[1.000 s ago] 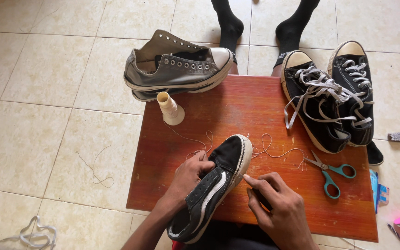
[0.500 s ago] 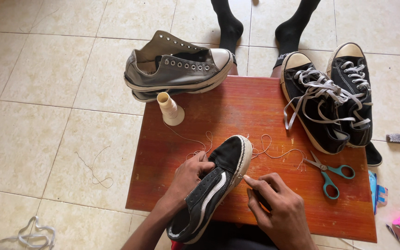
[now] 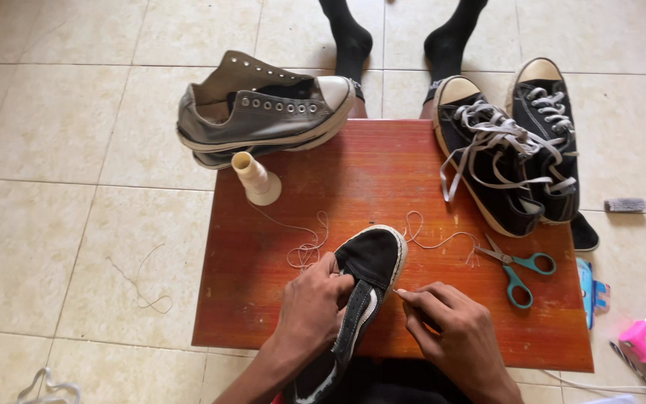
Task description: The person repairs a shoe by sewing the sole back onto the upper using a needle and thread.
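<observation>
From the head camera, looking straight down, a black skate shoe with a white side stripe (image 3: 360, 288) lies toe-away on the near edge of a small red-brown wooden table (image 3: 383, 172). The left hand (image 3: 309, 310) is closed over the shoe's upper near the toe, pressing it down, while the right hand (image 3: 450, 329) sits just beside the white sole with its fingertips pinched together on something thin at the sole's edge; it looks like a needle, though it is too small to be sure. Pale thread (image 3: 304, 239) runs in loose loops from a cream thread cone (image 3: 254, 178) across the table to the shoe. Teal-handled scissors (image 3: 517, 268) lie near the right hand. A grey unlaced sneaker (image 3: 259, 112) overhangs the far left corner, and a pair of black lace-up sneakers (image 3: 514, 146) rests at the far right. The slack loops could snag under the shoe or knot as thread is drawn, and the left fingers lie close to the pinched point, so a slip could prick them.
</observation>
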